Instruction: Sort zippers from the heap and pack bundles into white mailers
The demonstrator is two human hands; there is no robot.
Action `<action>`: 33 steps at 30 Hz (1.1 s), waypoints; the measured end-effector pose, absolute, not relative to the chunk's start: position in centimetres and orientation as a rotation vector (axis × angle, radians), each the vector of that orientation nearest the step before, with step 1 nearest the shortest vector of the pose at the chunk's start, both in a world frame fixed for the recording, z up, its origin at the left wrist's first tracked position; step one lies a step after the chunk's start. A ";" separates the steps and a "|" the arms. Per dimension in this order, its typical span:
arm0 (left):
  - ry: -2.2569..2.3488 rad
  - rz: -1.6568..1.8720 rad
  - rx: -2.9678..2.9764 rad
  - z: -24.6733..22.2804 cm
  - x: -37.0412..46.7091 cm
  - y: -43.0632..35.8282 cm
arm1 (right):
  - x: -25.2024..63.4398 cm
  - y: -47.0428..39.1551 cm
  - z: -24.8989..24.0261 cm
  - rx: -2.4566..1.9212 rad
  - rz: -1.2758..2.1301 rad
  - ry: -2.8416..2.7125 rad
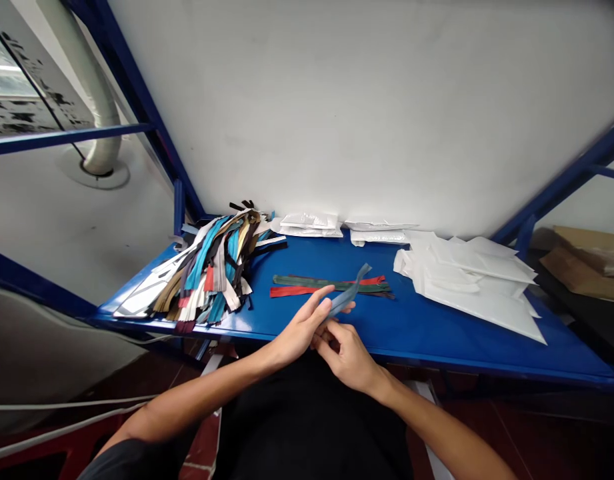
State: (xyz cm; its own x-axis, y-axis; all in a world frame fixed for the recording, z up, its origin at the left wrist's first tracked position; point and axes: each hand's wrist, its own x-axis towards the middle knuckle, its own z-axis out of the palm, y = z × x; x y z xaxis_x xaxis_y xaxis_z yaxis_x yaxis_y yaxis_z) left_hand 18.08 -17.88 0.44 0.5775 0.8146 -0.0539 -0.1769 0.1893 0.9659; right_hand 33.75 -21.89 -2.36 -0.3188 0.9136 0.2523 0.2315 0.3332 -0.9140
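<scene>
A grey-blue zipper [345, 297] rises at a slant from between my hands, over the front part of the blue table [307, 257]. My left hand [307, 323] has its fingers stretched along the strip, which lies against them under the thumb. Close against it on the right, my right hand [347, 352] is closed, its fingers pinched near the strip's lower end; that end is hidden. Just beyond the hands, a red zipper [291, 291] and a dark green zipper [307, 282] lie flat and overlap.
A heaped bundle of many-coloured zippers [219, 257] covers the table's left side. White packets [467, 267] are piled at the right, with more white packets [311, 222] along the back wall. Blue frame bars [151, 120] rise at both sides; a brown box [587, 267] stands far right.
</scene>
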 end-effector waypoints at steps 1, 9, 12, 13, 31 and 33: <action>0.657 0.759 1.255 0.3 17.8 -17.9 | 34.1 -21.8 -2.1 -1.024 0.994 -1.756; 0.612 0.648 2.136 -2.1 16.2 -16.8 | 35.9 -21.2 -2.1 -1.041 0.967 -1.716; 0.571 0.658 2.227 -2.7 15.8 -16.2 | 35.9 -20.9 -2.7 -1.037 1.166 -1.615; 0.549 0.660 2.253 -2.8 15.7 -16.0 | 36.0 -20.8 -2.8 -1.032 1.237 -1.574; 0.513 1.223 2.422 -5.0 15.7 -15.4 | 36.9 -20.8 -1.8 -0.998 0.992 -1.827; 0.582 1.342 2.306 -4.0 15.1 -15.3 | 38.1 -20.2 -1.6 -1.048 0.903 -1.712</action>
